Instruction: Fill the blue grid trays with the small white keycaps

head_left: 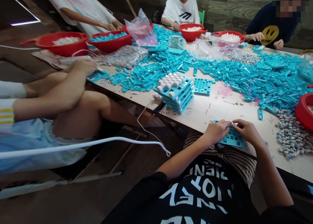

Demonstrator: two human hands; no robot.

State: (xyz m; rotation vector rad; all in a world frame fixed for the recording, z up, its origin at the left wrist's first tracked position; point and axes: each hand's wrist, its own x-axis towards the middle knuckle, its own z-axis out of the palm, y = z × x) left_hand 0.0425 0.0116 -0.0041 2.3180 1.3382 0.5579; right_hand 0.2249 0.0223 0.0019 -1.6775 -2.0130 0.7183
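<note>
A light-blue plastic grid panel with square openings rests at the table's near edge, in front of my body. My left hand is closed at the panel's left side, its fingers bent over the upper part. From the other side my right hand comes in with thumb and fingers pinched together. The fingertips of both hands nearly meet above the panel. A tiny whitish spot shows there, too small to name. Left of my hands stands a stack of similar blue panels, with white keycap-like pieces on the top one.
A single blue panel lies beside the stack. Loose blue parts are heaped across the table, with small grey-white parts at right. Red colanders and plastic bags stand farther back. A white cable crosses at left. Several co-workers sit around.
</note>
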